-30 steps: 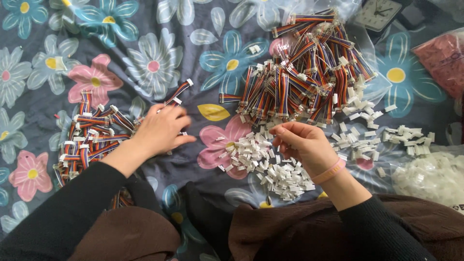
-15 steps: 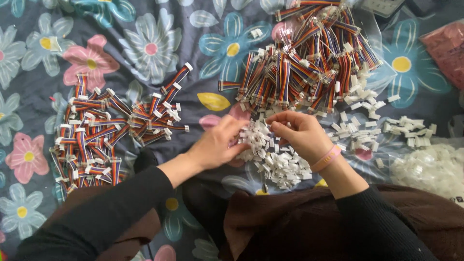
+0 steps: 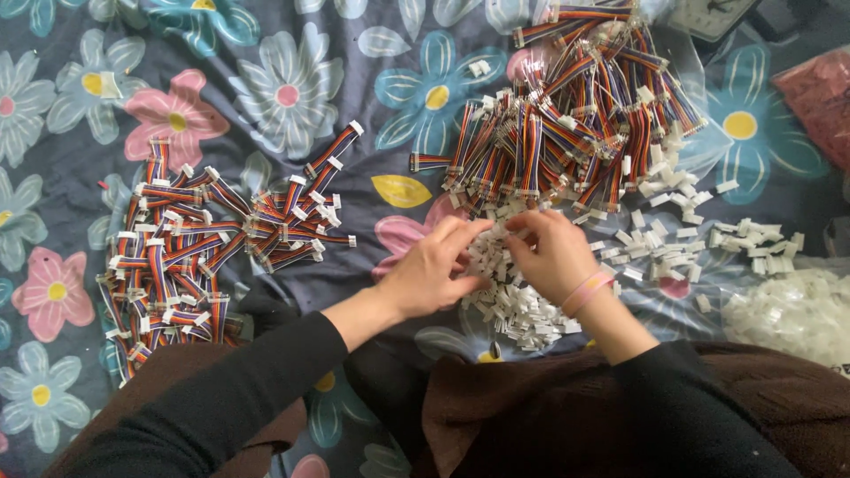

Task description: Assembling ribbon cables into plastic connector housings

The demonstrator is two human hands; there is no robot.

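My left hand (image 3: 436, 265) and my right hand (image 3: 551, 252) meet over a heap of small white plastic connectors (image 3: 518, 305) on a flowered blanket. Fingers of both hands pinch into the top of the heap; whether either holds a connector is hidden. Just beyond the hands lies a big pile of rainbow ribbon cables with white ends (image 3: 580, 115). At the left sits a second pile of the same cables (image 3: 177, 257).
More white connectors (image 3: 699, 230) are scattered to the right. A clear bag of white parts (image 3: 788, 310) lies at the right edge, a reddish bag (image 3: 819, 97) at the upper right. The blue flowered blanket (image 3: 283, 88) covers everything; my brown-clad knees are at the bottom.
My left hand left the left cable pile and moved right to the white connector heap, joining my right hand. The view shifted slightly.
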